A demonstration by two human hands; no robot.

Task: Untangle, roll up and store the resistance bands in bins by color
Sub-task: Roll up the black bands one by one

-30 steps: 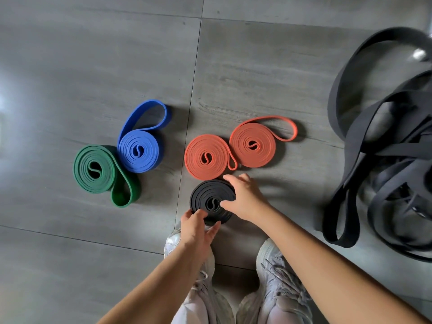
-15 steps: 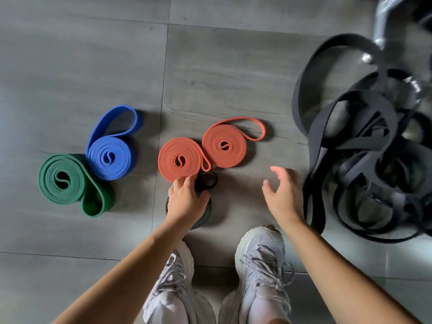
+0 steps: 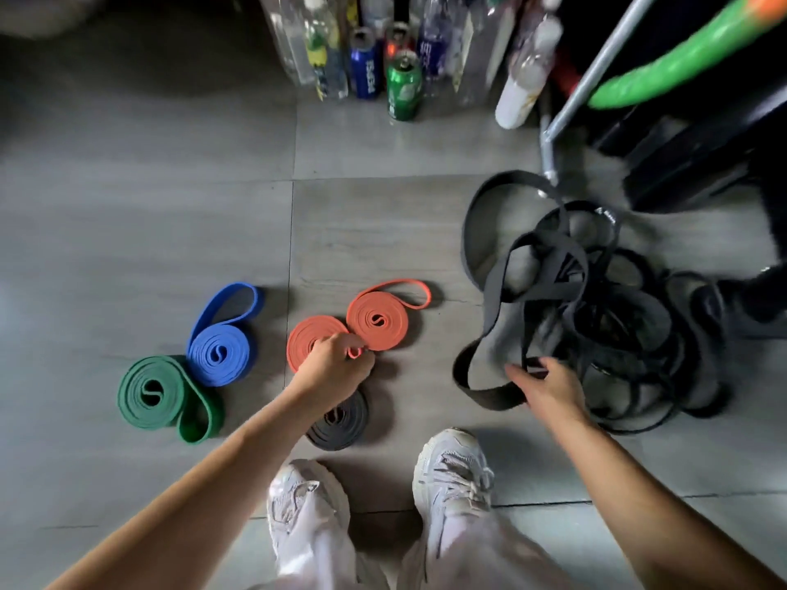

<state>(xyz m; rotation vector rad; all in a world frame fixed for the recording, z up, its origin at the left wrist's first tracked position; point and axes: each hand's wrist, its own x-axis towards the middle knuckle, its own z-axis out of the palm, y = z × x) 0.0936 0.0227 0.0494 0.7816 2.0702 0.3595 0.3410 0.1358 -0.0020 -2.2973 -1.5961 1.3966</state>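
Note:
Rolled bands lie on the grey tile floor: a green roll [image 3: 154, 393], a blue roll [image 3: 219, 353], two orange rolls, the left [image 3: 307, 336] and the right [image 3: 378, 320], and a small black roll [image 3: 340, 420] by my shoes. My left hand [image 3: 332, 364] sits over the left orange roll and pinches the orange loop end between the two rolls. A tangled heap of black bands [image 3: 592, 317] lies to the right. My right hand [image 3: 547, 385] grips a wide black band at the heap's near edge.
Several bottles and a green can [image 3: 403, 85] stand at the far edge of the floor. A metal frame leg [image 3: 549, 151] and a green padded bar [image 3: 681, 57] are at the upper right. My two white shoes [image 3: 451, 466] are below the rolls.
My left hand left the black roll and moved up onto the orange loop end. My right hand moved right and took hold of a black band in the heap. The view tilted up.

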